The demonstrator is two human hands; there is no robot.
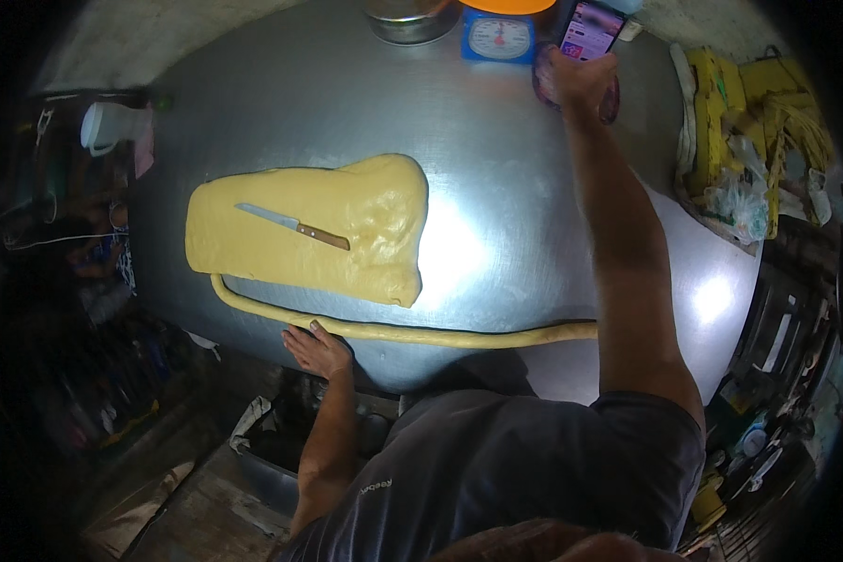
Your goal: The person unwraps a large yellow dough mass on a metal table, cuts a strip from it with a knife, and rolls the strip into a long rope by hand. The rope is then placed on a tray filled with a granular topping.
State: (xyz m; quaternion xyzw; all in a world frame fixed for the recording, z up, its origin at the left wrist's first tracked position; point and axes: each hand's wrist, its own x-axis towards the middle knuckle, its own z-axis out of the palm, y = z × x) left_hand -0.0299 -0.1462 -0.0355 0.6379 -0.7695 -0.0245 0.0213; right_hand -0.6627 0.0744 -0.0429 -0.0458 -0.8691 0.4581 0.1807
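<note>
My right hand (584, 74) is stretched to the far side of the metal table, at the lower edge of a lit smartphone (591, 29); its fingers are partly hidden, so its grip cannot be told. Near the front edge, my left hand (317, 349) lies palm down beside a long rope of yellow dough (421, 333), fingertips at its edge. Behind the rope rests a thick slab of yellow dough (274, 190). A knife with a wooden handle (323, 237) lies on the slab, blade to the left.
At the table's (253, 105) far side stand a metal pot (411, 21), a blue dial scale (499, 35) below an orange bowl (509, 5). A white pitcher (109, 128) is at the left edge. Yellow crates (716, 91) and plastic bags (741, 197) are at the right.
</note>
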